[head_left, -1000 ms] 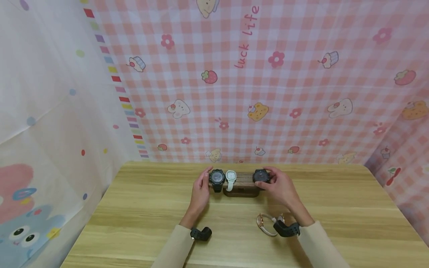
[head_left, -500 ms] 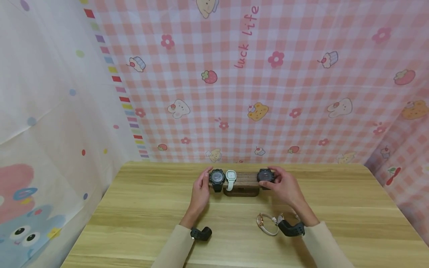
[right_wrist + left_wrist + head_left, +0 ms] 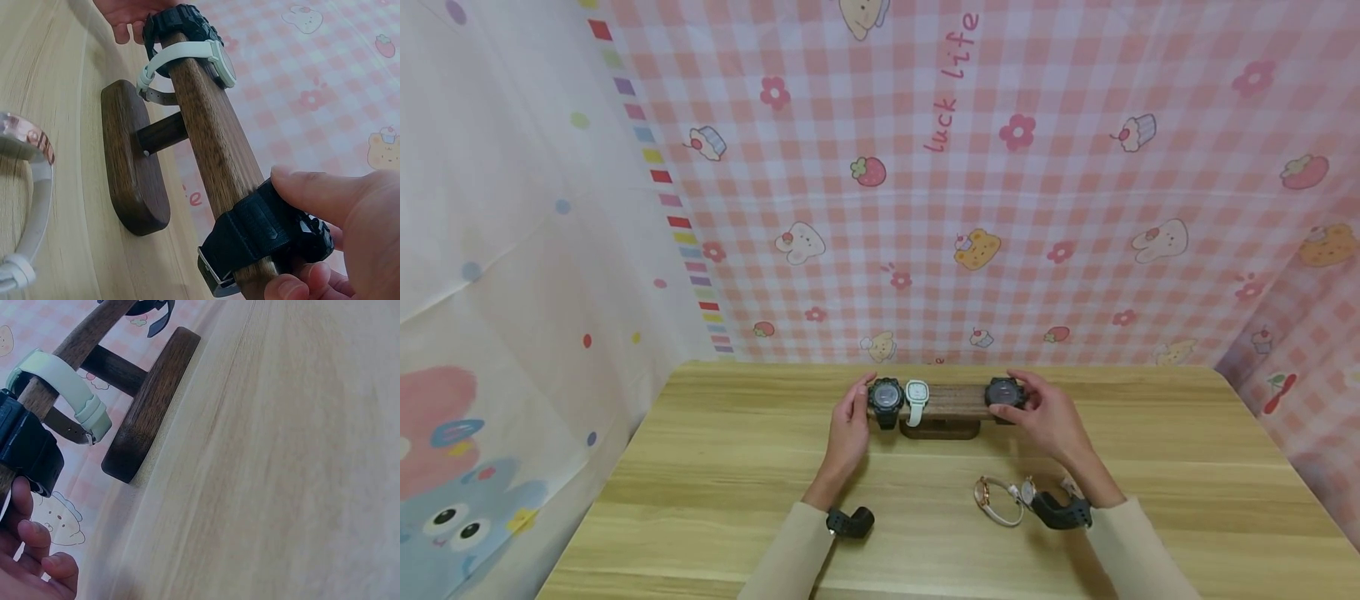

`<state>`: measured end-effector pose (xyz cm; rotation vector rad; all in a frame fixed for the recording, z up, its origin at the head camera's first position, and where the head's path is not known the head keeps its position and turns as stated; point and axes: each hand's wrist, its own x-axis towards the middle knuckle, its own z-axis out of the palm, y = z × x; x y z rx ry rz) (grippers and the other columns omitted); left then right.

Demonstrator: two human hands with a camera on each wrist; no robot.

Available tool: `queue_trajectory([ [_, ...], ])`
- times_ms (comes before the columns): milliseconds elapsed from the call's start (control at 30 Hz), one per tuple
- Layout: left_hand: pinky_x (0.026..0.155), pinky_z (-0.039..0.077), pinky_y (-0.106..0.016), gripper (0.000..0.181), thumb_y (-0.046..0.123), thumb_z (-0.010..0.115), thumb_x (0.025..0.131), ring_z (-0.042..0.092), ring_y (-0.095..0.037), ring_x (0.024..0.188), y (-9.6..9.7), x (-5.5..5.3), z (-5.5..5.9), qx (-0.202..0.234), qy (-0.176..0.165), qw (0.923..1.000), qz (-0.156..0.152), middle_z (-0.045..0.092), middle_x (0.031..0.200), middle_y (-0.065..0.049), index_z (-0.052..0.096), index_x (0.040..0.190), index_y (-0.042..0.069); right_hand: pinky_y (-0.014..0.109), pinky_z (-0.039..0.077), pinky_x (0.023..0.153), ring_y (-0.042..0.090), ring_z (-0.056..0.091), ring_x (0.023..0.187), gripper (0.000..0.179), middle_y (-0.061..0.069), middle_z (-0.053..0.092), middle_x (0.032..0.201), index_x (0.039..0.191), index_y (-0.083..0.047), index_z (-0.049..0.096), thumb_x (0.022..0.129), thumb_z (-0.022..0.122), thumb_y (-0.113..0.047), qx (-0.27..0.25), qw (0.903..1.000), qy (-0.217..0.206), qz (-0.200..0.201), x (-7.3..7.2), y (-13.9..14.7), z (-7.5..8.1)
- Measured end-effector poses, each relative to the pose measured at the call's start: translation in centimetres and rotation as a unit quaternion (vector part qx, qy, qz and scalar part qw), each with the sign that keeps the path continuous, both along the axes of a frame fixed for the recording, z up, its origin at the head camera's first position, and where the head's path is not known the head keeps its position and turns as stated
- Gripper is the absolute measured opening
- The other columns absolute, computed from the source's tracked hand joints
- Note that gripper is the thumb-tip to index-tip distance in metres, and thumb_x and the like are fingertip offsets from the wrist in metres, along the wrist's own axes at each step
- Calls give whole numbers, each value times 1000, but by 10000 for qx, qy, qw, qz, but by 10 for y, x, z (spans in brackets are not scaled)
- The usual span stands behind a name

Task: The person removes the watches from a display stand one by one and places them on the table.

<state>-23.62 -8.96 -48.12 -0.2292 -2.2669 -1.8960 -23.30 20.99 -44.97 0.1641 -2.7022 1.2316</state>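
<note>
A dark wooden T-shaped watch stand [image 3: 957,402] stands near the table's back edge. My left hand [image 3: 848,425] holds its left end, fingers right beside a black digital watch [image 3: 887,397] strapped round the bar. Next to that watch, a pale mint watch [image 3: 917,394] hangs with its strap round the bar. Toward the bar's right end, my right hand [image 3: 1051,419] pinches a second black watch [image 3: 1004,393] between thumb and fingers. Its buckled strap [image 3: 247,234] loops round the bar in the right wrist view.
A rose-gold watch with a white strap [image 3: 1000,521] lies on the wooden table [image 3: 910,558] below the right hand. Beside it lies another light watch [image 3: 1028,490], partly covered by the black band [image 3: 1060,510] on the right wrist. A pink checked cloth [image 3: 925,208] hangs behind the table.
My right hand has slid the second black watch to the right along the bar, toward its end. The left hand and the other two watches on the bar have kept their places.
</note>
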Motion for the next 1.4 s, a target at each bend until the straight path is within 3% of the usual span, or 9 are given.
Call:
queue_trajectory([
  [100, 113, 35, -45, 39, 17, 34, 110, 48, -25, 132, 1, 0, 0, 9, 31, 10000, 6, 48, 149, -16, 52, 142, 7, 24, 39, 53, 16, 49, 68, 64, 14, 64, 95, 136, -1, 56, 83, 82, -26, 8, 10000, -7, 23, 1, 2, 1],
  [233, 108, 39, -47, 39, 16, 34, 109, 53, -30, 122, 1, 1, 1, 19, 9, 10000, 17, 50, 148, -16, 52, 142, 6, 25, 39, 53, 17, 51, 70, 64, 16, 65, 98, 136, -1, 56, 83, 82, -27, 4, 10000, -46, 20, 3, 5, 2],
  [433, 108, 38, -44, 39, 16, 35, 109, 51, -24, 124, 1, 0, 1, 26, 41, 10000, 36, 49, 148, -17, 52, 142, 4, 25, 41, 54, 16, 53, 71, 63, 16, 66, 97, 135, -1, 56, 83, 82, -26, -9, 9999, -94, -54, 4, 11, 2],
  [667, 101, 42, -42, 39, 17, 34, 109, 55, -23, 109, 2, 1, 3, 42, -9, 10000, 50, 52, 146, -14, 52, 142, 6, 25, 41, 53, 15, 52, 69, 61, 17, 64, 96, 135, -2, 55, 84, 81, -24, -42, 9999, -121, -88, 7, 19, 3],
  [900, 112, 36, -47, 38, 16, 35, 109, 48, -29, 132, 2, 2, 4, 61, -7, 10000, 55, 47, 149, -18, 52, 142, 5, 25, 40, 53, 17, 50, 68, 63, 15, 63, 94, 137, -2, 54, 84, 81, -22, 58, 9998, -101, -184, 11, 29, 2],
  [1033, 111, 37, -45, 38, 17, 35, 109, 49, -26, 129, 2, 3, 4, 53, -100, 9999, 74, 47, 150, -15, 52, 142, 8, 25, 39, 53, 16, 49, 67, 62, 14, 63, 91, 136, -2, 54, 83, 81, -22, 110, 9997, -34, -204, 13, 33, 3],
  [1167, 106, 42, -46, 38, 17, 36, 109, 55, -29, 116, 2, 3, 4, 34, -120, 9999, 103, 50, 148, -13, 53, 142, 9, 25, 38, 53, 16, 48, 67, 62, 12, 63, 89, 135, -3, 54, 83, 81, -24, 187, 9996, 10, -224, 17, 37, 5],
  [1400, 114, 34, -45, 37, 17, 36, 109, 46, -28, 136, 3, 3, 3, 18, -35, 9999, 147, 50, 147, -16, 54, 140, 6, 26, 36, 53, 15, 45, 65, 64, 10, 61, 85, 137, -2, 54, 84, 81, -25, 283, 9994, 82, -178, 25, 39, 11],
])
